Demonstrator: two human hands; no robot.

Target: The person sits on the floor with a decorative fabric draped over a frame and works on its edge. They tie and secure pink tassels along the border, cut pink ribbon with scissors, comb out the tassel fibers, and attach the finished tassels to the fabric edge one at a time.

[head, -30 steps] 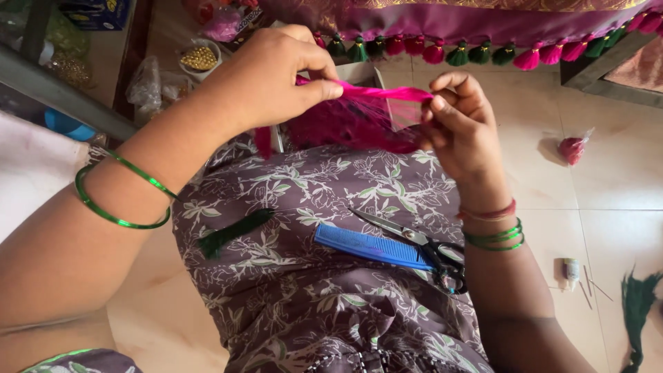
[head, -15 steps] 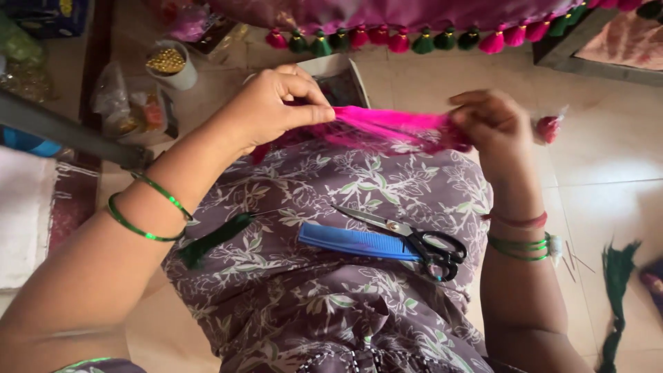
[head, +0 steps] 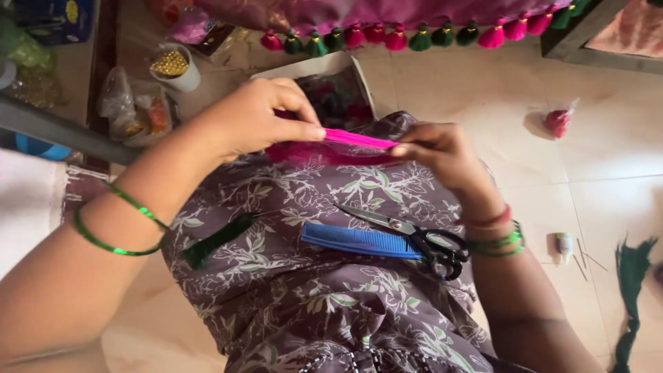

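My left hand [head: 259,117] pinches one end of a bright pink bundle of threads [head: 356,140], and my right hand [head: 438,152] pinches the other end, so the strands are stretched flat between them above my lap. More loose pink thread [head: 304,153] hangs below the stretched part. On my lap, over a brown floral cloth [head: 311,276], lie a blue comb [head: 359,240], black-handled scissors [head: 421,242] and a dark green tassel [head: 214,242].
A fabric edge with a row of pink and green tassels [head: 414,36] runs along the top. A cardboard box [head: 331,83] sits behind my hands. A cup of gold beads [head: 173,67] and plastic bags stand at left. Green thread [head: 632,276] lies on the floor right.
My hands have moved apart and down a little, pulling the pink threads into a straight flat strand. The view has shifted, showing more of the tassel row and floor.
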